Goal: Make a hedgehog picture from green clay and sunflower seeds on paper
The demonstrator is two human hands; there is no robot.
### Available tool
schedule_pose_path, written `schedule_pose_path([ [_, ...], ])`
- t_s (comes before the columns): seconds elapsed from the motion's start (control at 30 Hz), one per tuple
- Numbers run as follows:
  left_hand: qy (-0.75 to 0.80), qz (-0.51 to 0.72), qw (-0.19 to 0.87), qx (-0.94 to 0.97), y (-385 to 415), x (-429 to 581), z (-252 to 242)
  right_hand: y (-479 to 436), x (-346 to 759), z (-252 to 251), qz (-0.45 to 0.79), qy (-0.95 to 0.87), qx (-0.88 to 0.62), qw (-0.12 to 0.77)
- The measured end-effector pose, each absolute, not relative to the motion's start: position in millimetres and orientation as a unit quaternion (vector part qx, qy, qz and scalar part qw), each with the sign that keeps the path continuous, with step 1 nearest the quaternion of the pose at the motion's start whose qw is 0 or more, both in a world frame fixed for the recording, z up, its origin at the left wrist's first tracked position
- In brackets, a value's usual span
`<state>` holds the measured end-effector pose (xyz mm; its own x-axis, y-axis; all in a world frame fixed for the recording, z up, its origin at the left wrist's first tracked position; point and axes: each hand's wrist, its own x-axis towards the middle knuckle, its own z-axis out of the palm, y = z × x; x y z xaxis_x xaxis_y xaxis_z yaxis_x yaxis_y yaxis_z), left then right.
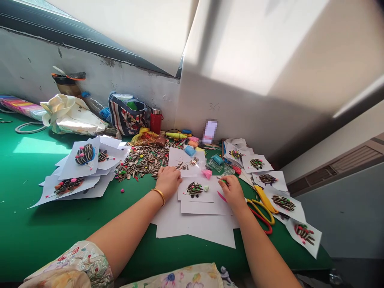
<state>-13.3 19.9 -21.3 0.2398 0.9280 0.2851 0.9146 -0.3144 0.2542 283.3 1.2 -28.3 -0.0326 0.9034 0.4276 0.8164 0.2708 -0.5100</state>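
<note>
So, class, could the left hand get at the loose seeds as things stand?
Most likely yes: the left hand is right beside the seeds, with nothing visible between them.

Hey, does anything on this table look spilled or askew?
Striped sunflower seeds lie loose in a spread pile beyond the left hand, directly on the green tabletop; that may be deliberate. One pink bit sits apart, as if strayed. The card stack on the left is askew, its corners jutting unevenly.
</note>
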Motion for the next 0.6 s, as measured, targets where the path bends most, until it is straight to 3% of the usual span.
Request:
schedule_pose_path([
  [0.2,0.586,0.192,0.02,0.787,20,-13,-21,0,279,-31,0.11,-0.692,-0.635,0.326],
  [0.47,0.586,0.194,0.024,0.787,20,-13,-21,-8,271,-27,-0.011,-0.744,-0.626,0.236],
  [0.6,0.586,0.197,0.025,0.786,21,-13,-20,-13,263,-28,-0.036,-0.755,-0.604,0.255],
])
